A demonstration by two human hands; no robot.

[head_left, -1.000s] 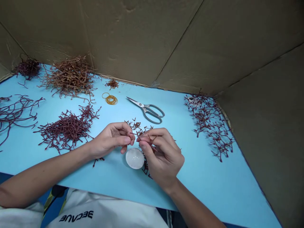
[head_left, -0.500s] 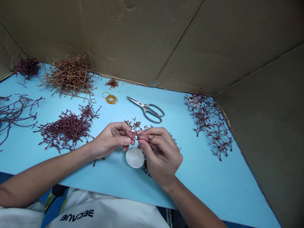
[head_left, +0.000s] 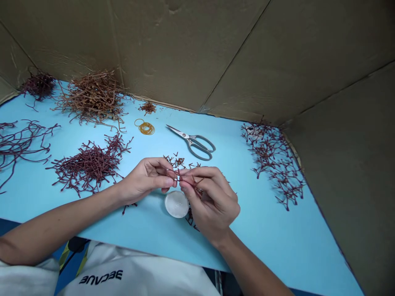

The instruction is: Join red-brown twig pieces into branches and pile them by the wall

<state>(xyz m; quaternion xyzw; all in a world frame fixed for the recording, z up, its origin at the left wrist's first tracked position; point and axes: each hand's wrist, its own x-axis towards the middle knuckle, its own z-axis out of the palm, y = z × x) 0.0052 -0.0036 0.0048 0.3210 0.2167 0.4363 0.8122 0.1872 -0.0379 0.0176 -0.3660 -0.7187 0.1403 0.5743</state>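
Observation:
Fingertip to fingertip, my left hand [head_left: 149, 181] and my right hand [head_left: 212, 197] meet over the middle of the table. Both pinch thin reddish-brown twigs [head_left: 179, 174], one end in each hand. More forked twig ends poke out between my right fingers. Just below the fingertips stands a small round whitish container [head_left: 177, 204], its contents hard to make out. Short twig pieces [head_left: 174, 160] lie behind my hands, and others are partly hidden under the right one. Closest to my left forearm is a pile of dark red twigs [head_left: 89, 164].
Grey-handled scissors [head_left: 193, 142] lie behind my hands, beside yellow rubber bands [head_left: 146, 128]. A brown twig heap [head_left: 94, 96], a dark twig clump [head_left: 39, 85] and long loose stems [head_left: 23, 142] occupy the left. Branched twigs [head_left: 271, 160] spread at right. Cardboard walls [head_left: 173, 53] enclose the back and right.
My hands stay pinched together on the twigs, with only slight finger movement. The whole view has shifted a little; nothing on the table has visibly been moved.

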